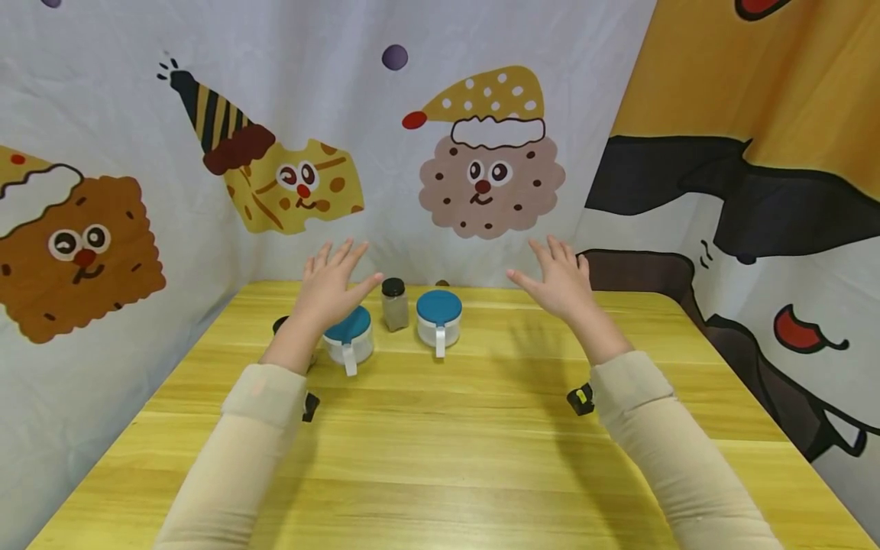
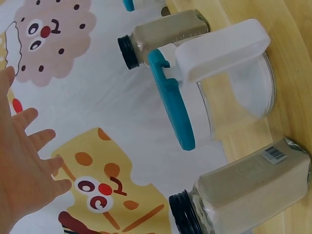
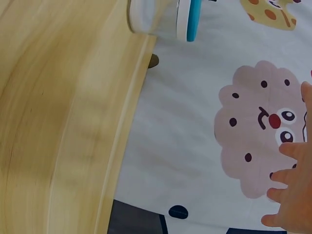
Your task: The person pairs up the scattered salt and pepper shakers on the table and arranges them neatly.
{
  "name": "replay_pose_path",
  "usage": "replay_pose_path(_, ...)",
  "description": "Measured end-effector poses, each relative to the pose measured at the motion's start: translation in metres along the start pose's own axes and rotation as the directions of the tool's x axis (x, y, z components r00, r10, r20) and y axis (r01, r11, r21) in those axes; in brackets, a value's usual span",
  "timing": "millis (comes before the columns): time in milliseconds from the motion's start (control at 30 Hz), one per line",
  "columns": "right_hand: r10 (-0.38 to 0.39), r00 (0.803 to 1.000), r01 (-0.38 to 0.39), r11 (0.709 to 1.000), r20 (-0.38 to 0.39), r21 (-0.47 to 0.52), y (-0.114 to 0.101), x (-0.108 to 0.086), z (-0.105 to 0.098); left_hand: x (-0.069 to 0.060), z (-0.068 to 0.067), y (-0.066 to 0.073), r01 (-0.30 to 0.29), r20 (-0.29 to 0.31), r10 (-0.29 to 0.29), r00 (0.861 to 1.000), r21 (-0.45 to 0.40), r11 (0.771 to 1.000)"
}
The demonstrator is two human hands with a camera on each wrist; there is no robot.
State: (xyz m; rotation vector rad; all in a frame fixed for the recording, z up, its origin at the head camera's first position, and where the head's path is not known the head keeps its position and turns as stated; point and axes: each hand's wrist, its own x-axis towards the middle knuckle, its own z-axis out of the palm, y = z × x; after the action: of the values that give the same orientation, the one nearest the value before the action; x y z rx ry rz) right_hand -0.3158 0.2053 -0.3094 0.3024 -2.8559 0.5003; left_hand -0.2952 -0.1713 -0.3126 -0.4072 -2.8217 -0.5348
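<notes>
My left hand (image 1: 328, 289) hovers above the back left of the table, fingers spread and holding nothing. Just beside it stands a glass jar (image 1: 360, 350) with a teal lid and white handle. A square bottle (image 2: 251, 190) of pale powder with a black cap is mostly hidden behind my left forearm in the head view. Further right are a similar black-capped bottle (image 1: 396, 310) and a second teal-lidded jar (image 1: 440, 308). Right of these, my right hand (image 1: 562, 283) is raised with its fingers apart, touching nothing.
The wooden table (image 1: 440, 458) ends at a patterned cloth (image 1: 385, 153) hanging along the back. Black devices (image 1: 580, 399) are worn at both wrists. Both jar handles point toward the front of the table.
</notes>
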Motion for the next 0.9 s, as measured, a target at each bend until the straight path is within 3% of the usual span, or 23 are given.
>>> replay_pose_path(900,-0.081,0.992,0.091,0.991,-0.101,0.100,-0.025,-0.019,0.014,-0.030,-0.005,0.000,-0.033,-0.143,0.015,0.990,-0.127,0.991)
